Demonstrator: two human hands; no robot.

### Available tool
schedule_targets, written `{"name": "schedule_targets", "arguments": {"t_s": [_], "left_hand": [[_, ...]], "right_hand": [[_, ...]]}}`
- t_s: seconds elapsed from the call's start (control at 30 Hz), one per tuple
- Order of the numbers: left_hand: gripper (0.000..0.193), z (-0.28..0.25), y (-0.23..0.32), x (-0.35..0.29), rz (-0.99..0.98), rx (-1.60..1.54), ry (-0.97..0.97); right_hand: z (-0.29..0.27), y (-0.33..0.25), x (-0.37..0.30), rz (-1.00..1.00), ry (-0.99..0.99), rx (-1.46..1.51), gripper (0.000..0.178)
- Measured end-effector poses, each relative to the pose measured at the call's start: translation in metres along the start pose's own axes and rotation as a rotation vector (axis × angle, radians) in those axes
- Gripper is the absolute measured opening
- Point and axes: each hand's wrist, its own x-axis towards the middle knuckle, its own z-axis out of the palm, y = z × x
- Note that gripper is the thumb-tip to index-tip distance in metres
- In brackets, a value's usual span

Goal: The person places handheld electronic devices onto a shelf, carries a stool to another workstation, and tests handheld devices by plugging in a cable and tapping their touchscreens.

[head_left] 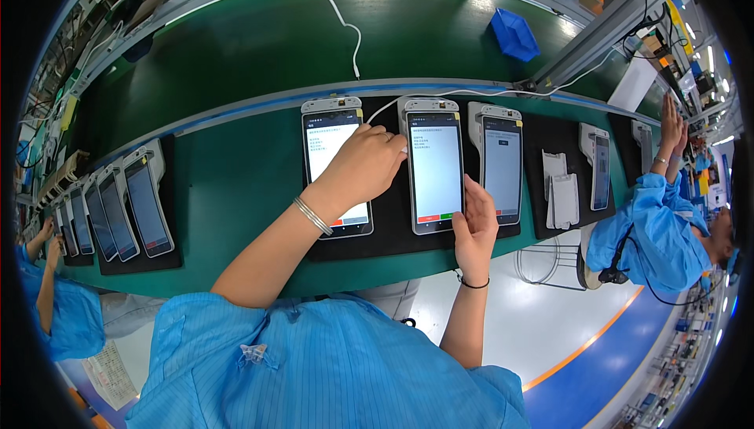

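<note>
Presently, in the head view, the left hand [361,164] has its fingers curled together on the white cable [503,94], its fingertips at the left side of the middle handheld device [437,164]. The right hand [477,226] is partly open, thumb apart from the fingers, touching that device's lower right edge. The device lies face up on a black mat [393,247], between the far and near edges of the green counter [228,193]. Similar devices flank it: the left one [320,146], partly covered by the left hand and wrist, and the right one [503,170].
</note>
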Motion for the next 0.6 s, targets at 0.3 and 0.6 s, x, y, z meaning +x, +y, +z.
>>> {"name": "schedule_targets", "arguments": {"t_s": [0.3, 0.6], "left_hand": [[0.009, 0.0003, 0.0001, 0.0004, -0.006, -0.015, -0.009], [0.009, -0.0011, 0.0012, 0.0010, -0.006, -0.008, -0.008]], "right_hand": [[-0.0014, 0.0008, 0.0001, -0.007, 0.013, 0.036, 0.054], [-0.0011, 0.0009, 0.0002, -0.005, 0.013, 0.049, 0.055]]}}
